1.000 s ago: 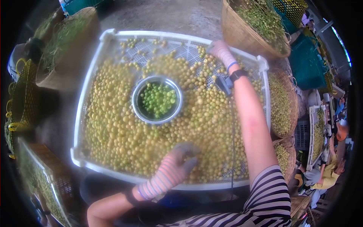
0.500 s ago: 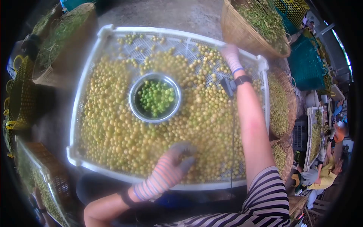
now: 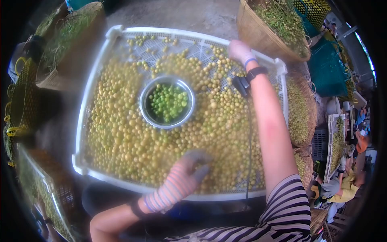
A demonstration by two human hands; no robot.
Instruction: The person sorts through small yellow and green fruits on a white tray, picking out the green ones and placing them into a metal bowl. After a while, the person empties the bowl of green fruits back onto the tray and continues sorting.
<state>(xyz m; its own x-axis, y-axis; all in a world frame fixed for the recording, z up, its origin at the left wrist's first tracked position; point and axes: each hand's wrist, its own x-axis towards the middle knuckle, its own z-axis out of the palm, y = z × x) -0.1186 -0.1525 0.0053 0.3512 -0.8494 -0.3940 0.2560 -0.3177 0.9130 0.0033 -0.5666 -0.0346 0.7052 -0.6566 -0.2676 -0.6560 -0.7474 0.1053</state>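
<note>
Small round yellow-green fruits (image 3: 121,133) spread over a white perforated tray (image 3: 78,133). Within the tray, a round metal bowl (image 3: 144,115) holds greener fruits (image 3: 167,101). My left hand (image 3: 181,175), in a striped glove, hovers over or touches fruits at the near side; thumb and fingers are apart, with nothing visible between them. At the far right rim is my right hand (image 3: 240,52), also gloved. It looks rounded, fingers curled out of sight, and whatever they hold is hidden. A dark device (image 3: 242,86) with a cable hangs at the right wrist strap.
A wicker basket (image 3: 258,28) of stemmed fruit stands beyond the tray's far right corner. More fruit-filled baskets (image 3: 298,109) line the right side. On the left are a basket of greenery (image 3: 72,44) and another tray (image 3: 44,185). People (image 3: 344,191) work at far right.
My right hand has moved slightly up and left onto the far rim, and the wrist device has shifted with it. My left hand has barely moved.
</note>
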